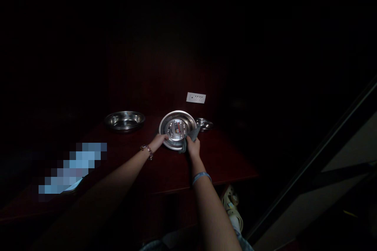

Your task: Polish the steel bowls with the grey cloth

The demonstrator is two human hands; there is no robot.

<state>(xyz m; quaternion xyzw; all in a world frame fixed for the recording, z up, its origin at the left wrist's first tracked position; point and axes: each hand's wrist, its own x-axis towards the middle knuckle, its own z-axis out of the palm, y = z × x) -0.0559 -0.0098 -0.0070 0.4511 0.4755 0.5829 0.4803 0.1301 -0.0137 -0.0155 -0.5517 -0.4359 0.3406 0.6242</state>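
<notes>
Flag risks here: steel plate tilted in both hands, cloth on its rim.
The round steel plate is tipped up, held only at its rim by the left hand; it might slip. The right hand working the grey cloth could nudge the small steel bowl just behind.

I can read no text from here. The small dark sticker [177, 127] inside the steel dish [169, 142] and the marks on the white wall plate [196, 97] are too small.
</notes>
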